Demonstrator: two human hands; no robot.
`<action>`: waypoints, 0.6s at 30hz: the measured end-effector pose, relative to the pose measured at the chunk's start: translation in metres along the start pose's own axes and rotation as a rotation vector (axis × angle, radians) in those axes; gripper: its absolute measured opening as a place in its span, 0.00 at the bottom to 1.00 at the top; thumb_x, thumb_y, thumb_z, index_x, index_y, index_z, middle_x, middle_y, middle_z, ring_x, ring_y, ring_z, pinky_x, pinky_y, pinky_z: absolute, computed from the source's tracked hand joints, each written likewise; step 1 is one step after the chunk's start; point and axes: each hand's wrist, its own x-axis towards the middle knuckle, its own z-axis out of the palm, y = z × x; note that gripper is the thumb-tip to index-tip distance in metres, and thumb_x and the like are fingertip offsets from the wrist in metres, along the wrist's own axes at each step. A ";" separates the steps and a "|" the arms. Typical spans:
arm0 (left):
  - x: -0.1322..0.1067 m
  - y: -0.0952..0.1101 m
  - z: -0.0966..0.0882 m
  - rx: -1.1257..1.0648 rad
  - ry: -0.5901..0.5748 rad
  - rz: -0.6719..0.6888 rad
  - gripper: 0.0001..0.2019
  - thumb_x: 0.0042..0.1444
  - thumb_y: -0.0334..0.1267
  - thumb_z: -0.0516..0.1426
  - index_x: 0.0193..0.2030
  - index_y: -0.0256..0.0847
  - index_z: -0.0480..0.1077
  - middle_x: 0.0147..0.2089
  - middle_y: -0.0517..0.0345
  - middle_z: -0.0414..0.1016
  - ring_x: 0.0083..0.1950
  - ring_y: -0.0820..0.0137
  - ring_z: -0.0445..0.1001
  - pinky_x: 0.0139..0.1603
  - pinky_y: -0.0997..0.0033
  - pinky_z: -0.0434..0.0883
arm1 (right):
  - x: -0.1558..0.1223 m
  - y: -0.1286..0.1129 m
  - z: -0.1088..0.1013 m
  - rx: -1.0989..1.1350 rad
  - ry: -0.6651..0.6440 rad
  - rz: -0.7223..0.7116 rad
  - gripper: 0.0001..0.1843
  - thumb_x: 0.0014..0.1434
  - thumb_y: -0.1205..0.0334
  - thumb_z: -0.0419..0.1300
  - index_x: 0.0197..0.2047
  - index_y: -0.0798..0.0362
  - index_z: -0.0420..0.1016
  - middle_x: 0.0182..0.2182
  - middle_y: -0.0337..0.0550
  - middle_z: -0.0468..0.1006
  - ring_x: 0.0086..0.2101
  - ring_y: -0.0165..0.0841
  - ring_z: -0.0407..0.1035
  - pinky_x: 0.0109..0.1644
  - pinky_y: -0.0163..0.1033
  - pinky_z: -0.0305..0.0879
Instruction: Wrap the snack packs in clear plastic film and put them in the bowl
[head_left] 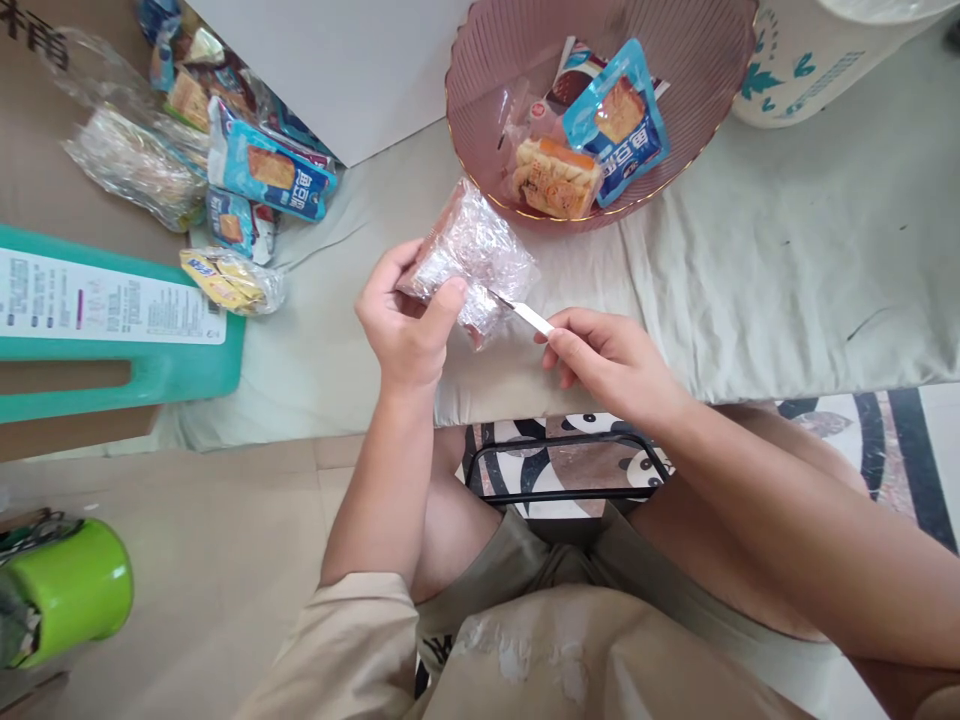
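My left hand (405, 320) is closed on a clear crinkled plastic snack packet (472, 255), thumb pressed on its front, held above the cloth-covered table edge. My right hand (607, 360) pinches a small white blade-like tool (527, 316) whose tip touches the packet's lower right side. Just beyond stands a pink ribbed plastic bowl (690, 70) holding a blue snack packet (619, 125), an orange-topped cake in clear wrap (555, 178) and another packet behind them.
A pile of blue and yellow snack packets (255, 170) and clear bags lies at the upper left beside a teal box (112, 330). A green cup (67, 590) sits on the floor at lower left. A white container (802, 60) stands at the upper right.
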 end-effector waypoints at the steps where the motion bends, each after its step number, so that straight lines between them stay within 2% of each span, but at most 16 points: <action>1: 0.001 -0.002 0.000 -0.025 0.011 -0.015 0.30 0.48 0.66 0.67 0.45 0.43 0.74 0.37 0.59 0.71 0.42 0.65 0.77 0.41 0.65 0.75 | 0.000 0.000 -0.001 -0.005 -0.001 0.003 0.16 0.64 0.50 0.55 0.35 0.53 0.74 0.27 0.40 0.76 0.23 0.28 0.66 0.28 0.36 0.58; 8: 0.007 -0.003 -0.005 -0.218 0.081 -0.158 0.27 0.44 0.62 0.71 0.42 0.46 0.75 0.37 0.60 0.74 0.42 0.66 0.77 0.39 0.68 0.73 | -0.002 -0.001 -0.003 -0.037 -0.015 -0.004 0.15 0.65 0.50 0.55 0.35 0.52 0.74 0.27 0.40 0.76 0.24 0.29 0.67 0.30 0.36 0.61; 11: 0.007 0.001 -0.006 -0.298 0.043 -0.269 0.26 0.43 0.62 0.71 0.39 0.47 0.75 0.36 0.59 0.76 0.42 0.65 0.78 0.38 0.66 0.74 | -0.003 0.000 -0.004 -0.050 -0.027 -0.007 0.16 0.65 0.50 0.55 0.35 0.52 0.74 0.28 0.41 0.77 0.25 0.30 0.68 0.30 0.37 0.62; 18: 0.008 0.010 -0.011 -0.439 -0.079 -0.429 0.24 0.45 0.62 0.69 0.38 0.45 0.73 0.38 0.56 0.78 0.49 0.60 0.80 0.42 0.64 0.76 | -0.004 0.002 -0.004 -0.093 -0.045 -0.057 0.17 0.66 0.50 0.54 0.35 0.52 0.74 0.26 0.41 0.76 0.25 0.30 0.68 0.30 0.37 0.63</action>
